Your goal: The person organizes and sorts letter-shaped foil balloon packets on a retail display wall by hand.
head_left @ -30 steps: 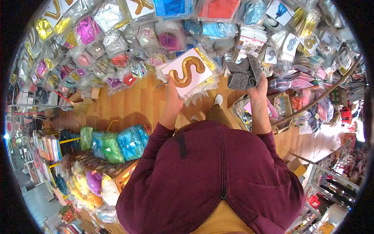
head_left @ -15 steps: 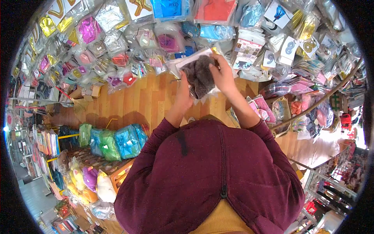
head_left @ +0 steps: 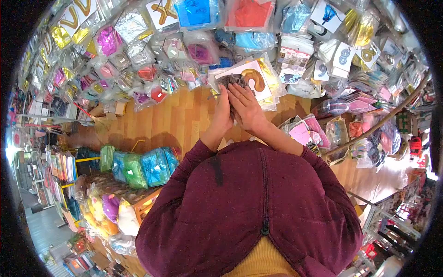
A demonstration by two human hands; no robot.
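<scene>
A dark grey-brown fuzzy cloth (head_left: 236,79) is bunched up between my two hands. My left hand (head_left: 224,113) holds it from the left, thumb pointing up. From the right, my right hand (head_left: 248,107) lies over the cloth with its fingers together and presses it against the left hand. Most of the cloth is hidden by the fingers. Just behind my hands hangs a clear packet with a white card (head_left: 264,93) showing a gold curved shape.
Rows of hanging plastic packets cover the far side, among them a blue packet (head_left: 196,14) and a red one (head_left: 249,15). Blue and green wrapped bundles (head_left: 152,168) lie at the left. A long pole (head_left: 369,129) slants across the right, near pink packets (head_left: 316,131).
The cloth was spread wider between both hands and is now bunched smaller. My right hand has moved left and down over it, uncovering the card with the gold shape.
</scene>
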